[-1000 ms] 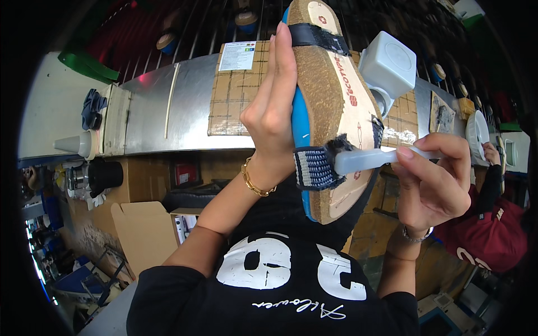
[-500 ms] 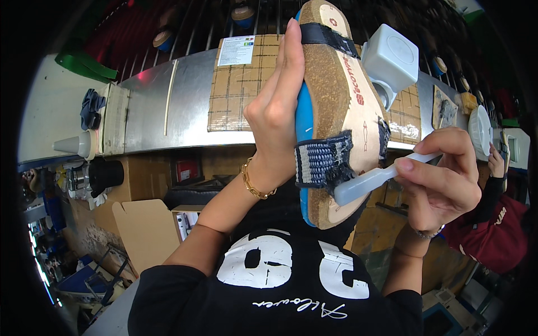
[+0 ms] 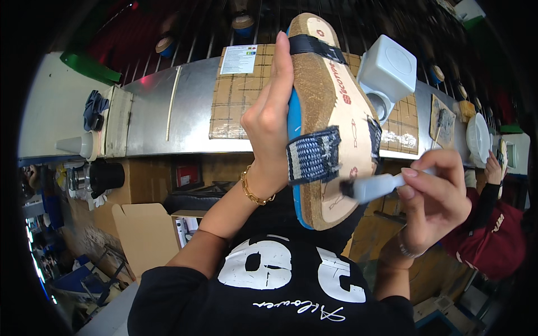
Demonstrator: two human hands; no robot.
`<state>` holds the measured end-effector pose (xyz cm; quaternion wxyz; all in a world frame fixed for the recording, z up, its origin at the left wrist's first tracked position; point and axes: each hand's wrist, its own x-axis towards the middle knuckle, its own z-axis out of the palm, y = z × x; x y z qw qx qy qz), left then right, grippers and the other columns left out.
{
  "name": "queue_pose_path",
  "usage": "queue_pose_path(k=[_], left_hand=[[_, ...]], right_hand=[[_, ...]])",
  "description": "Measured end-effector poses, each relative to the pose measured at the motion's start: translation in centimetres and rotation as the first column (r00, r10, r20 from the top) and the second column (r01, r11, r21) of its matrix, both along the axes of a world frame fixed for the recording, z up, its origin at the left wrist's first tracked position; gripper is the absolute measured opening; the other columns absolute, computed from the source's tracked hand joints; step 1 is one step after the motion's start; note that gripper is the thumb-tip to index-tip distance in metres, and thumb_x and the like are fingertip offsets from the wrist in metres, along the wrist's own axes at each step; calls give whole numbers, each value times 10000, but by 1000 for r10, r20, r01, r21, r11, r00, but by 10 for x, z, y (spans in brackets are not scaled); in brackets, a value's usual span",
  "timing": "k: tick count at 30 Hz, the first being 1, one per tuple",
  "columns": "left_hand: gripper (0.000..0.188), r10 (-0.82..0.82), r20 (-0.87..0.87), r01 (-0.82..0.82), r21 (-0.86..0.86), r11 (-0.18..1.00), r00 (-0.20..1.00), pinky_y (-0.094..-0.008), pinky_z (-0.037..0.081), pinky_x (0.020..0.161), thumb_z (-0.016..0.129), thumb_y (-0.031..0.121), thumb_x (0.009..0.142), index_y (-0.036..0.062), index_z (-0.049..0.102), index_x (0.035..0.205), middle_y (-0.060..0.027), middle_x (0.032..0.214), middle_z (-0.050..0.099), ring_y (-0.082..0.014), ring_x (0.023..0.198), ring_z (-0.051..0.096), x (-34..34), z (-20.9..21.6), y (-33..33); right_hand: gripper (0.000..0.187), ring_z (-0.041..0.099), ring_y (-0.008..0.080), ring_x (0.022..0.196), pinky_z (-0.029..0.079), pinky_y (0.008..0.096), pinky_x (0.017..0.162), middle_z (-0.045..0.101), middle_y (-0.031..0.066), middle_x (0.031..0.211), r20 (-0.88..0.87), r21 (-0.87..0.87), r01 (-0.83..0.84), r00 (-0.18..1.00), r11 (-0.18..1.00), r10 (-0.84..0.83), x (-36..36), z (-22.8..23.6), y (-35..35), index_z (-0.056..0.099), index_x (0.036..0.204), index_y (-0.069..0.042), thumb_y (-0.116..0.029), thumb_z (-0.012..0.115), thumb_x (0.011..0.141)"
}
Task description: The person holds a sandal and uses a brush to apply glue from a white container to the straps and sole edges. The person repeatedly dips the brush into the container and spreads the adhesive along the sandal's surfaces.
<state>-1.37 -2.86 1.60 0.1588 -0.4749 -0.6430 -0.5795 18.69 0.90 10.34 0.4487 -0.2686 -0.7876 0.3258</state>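
Observation:
My left hand [image 3: 270, 115] grips the left side of a shoe on a blue last [image 3: 293, 117], its underside turned toward me. The bottom has a brown cork-like rim and a pale insole board [image 3: 352, 109]. Ends of a woven grey-and-navy strap [image 3: 314, 157] and a black strap [image 3: 314, 47] are folded over onto it. Between the thumb and fingers of my right hand [image 3: 434, 193] is a brush with a whitish plastic handle [image 3: 381, 186]. Its dark bristles [image 3: 348, 189] are blurred, over the lower part of the insole board; contact cannot be made out.
A white plastic container [image 3: 389, 64] stands on cardboard [image 3: 235, 106] atop the metal bench [image 3: 151, 117]. Farther right are a stained board [image 3: 443, 120], a white bowl [image 3: 478, 137] and a co-worker's hand [image 3: 493, 168]. Other lasted shoes [image 3: 244, 23] sit on a rack behind. An opened carton [image 3: 143, 235] is below left.
The brush has come off the woven strap's end and moved slightly right, over the pale board. My left hand and the shoe have shifted a little left and tilted slightly.

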Motion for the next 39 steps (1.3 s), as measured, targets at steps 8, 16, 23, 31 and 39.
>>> queue_pose_path(k=[8, 16, 23, 31, 39], left_hand=[[924, 105, 80, -104, -20, 994, 991, -323, 582, 821, 859, 141, 711, -61, 406, 1491, -262, 1409, 551, -294, 1018, 723, -2, -5, 1], [933, 96, 97, -100, 32, 995, 991, -307, 586, 742, 870, 146, 706, -44, 412, 1497, -250, 1348, 611, -245, 939, 739, 0, -8, 6], [900, -5, 165, -5, 55, 998, 986, -275, 545, 638, 846, 136, 730, -16, 418, 1506, -203, 1171, 705, -153, 759, 715, -12, -18, 6], [829, -72, 260, 79, -18, 997, 963, -288, 496, 553, 781, 80, 781, 69, 423, 1529, -134, 824, 730, -103, 581, 615, -19, -31, 6], [855, -273, 532, 427, -191, 884, 802, -288, 600, 882, 706, 118, 914, 55, 197, 1598, -148, 1227, 678, -181, 1004, 711, -31, -35, -9]], right_hand=[[489, 562, 161, 712, 358, 303, 707, 599, 14, 888, 104, 448, 187, 960, 874, -258, -2, -16, -36, 821, 926, -224, -3, 812, 490], [436, 540, 149, 730, 361, 288, 667, 589, 0, 881, 159, 445, -80, 987, 892, 10, -6, 3, -26, 823, 922, -230, -81, 761, 516], [456, 544, 164, 722, 412, 283, 706, 602, 0, 896, 84, 375, -9, 996, 927, -25, -10, -17, -17, 831, 912, -225, 10, 787, 523], [409, 549, 150, 724, 385, 298, 680, 606, -8, 854, 188, 366, -137, 979, 920, 71, -7, -9, -12, 834, 892, -234, -55, 806, 525], [409, 569, 140, 745, 387, 290, 705, 619, -9, 861, 182, 321, -206, 971, 924, 153, -7, -14, 0, 838, 875, -225, -29, 782, 519]])
